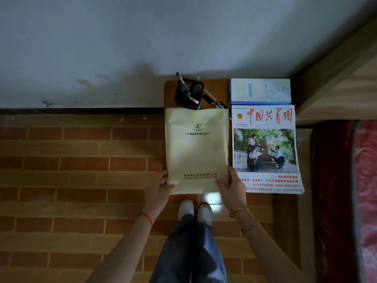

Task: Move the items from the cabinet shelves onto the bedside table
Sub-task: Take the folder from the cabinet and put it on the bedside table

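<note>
The person's two bare hands were nearest: the left hand (160, 185) and the right hand (231, 188) each pinched a lower corner of the pale yellow paper envelope (196, 150), thumbs on top, fingers curled beneath. The envelope lay over the brown wooden tabletop (216, 88), its near end overhanging the front edge. To my eye it wanted sliding farther back, square beside the colourful glossy magazine (265, 148), stopping short of the black pen holder (188, 94). That holder held several pens, tips poking out. The white and blue cardboard box (260, 91) stood closed; its contents were hidden.
</note>
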